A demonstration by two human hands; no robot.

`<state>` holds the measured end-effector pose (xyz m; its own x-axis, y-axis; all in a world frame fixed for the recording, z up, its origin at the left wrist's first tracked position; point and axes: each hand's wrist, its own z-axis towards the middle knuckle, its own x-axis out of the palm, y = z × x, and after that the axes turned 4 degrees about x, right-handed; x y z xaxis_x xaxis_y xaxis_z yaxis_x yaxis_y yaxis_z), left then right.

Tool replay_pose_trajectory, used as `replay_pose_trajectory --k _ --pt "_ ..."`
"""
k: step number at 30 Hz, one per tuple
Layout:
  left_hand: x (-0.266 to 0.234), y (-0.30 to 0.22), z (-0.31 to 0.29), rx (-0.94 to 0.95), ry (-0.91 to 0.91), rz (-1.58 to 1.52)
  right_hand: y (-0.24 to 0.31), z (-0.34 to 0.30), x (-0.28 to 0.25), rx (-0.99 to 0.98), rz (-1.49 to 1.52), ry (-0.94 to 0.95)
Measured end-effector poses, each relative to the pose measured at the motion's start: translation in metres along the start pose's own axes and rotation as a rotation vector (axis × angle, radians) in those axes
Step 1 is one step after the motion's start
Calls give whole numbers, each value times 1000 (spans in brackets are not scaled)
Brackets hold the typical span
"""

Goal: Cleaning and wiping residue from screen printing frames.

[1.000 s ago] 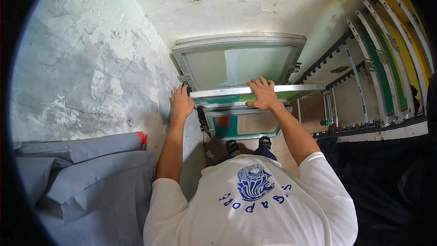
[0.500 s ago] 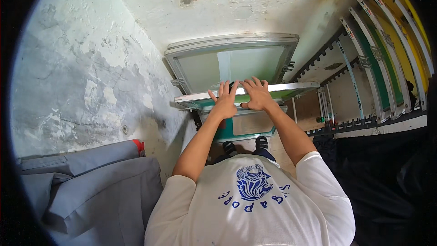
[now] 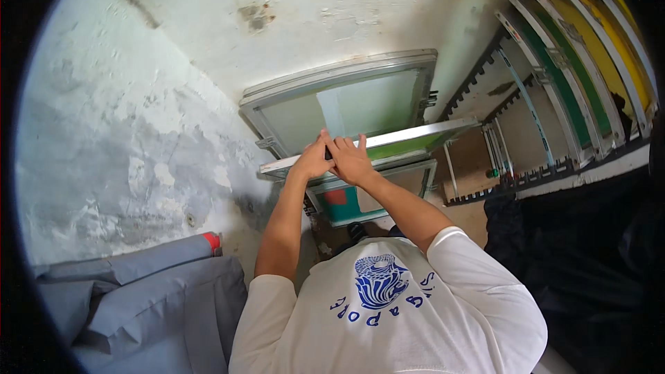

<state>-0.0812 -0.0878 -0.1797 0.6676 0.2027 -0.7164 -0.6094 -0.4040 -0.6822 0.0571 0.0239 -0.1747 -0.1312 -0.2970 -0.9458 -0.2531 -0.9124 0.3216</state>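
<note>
A silver-edged screen frame (image 3: 409, 137) with a mesh, partly green, stands tilted before me. My left hand (image 3: 313, 161) and my right hand (image 3: 352, 161) meet at its upper rim, left of the middle. The left fingers are closed together near a small dark spot by the rim. My right hand's fingers bend in toward the left hand, with the little finger sticking up apart. What the fingertips hold is hidden between the two hands. Below this rim stands another frame (image 3: 346, 201) with a teal sheet and a red patch.
Behind, more metal frames (image 3: 339, 76) lean on the peeling wall (image 3: 125, 131). At right, a notched black rack (image 3: 478, 83) holds several upright frames (image 3: 554, 62). Folded grey cloth (image 3: 159, 298) lies at lower left and black sheeting (image 3: 582, 256) at lower right.
Both hands have come together and shifted left along the rim; before, their fingers were spread apart. My view has turned slightly, and the frame's rim now slopes more.
</note>
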Motion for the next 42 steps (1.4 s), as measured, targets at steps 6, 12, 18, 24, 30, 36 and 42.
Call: replay_pose_trajectory --k 6,12,18,24,30,36,42 --pt "-20 2 -10 -62 44 95 0 7 4 -5 -70 -49" --pt "-21 12 -20 -110 25 304 -67 -13 -29 32 -119 32" --pt "-32 21 -31 -192 25 381 -189 -61 -68 198 -157 -93" --pt "-38 29 -35 -158 -33 386 -282 -84 -61 168 -11 -165" --pt "-36 41 -41 -217 -205 390 -278 -74 -67 106 100 -82" --pt "-32 39 -49 -195 -266 421 -287 -78 -77 94 85 -23" --pt "-23 29 -48 -212 -306 426 -258 -81 -87 203 -137 58"
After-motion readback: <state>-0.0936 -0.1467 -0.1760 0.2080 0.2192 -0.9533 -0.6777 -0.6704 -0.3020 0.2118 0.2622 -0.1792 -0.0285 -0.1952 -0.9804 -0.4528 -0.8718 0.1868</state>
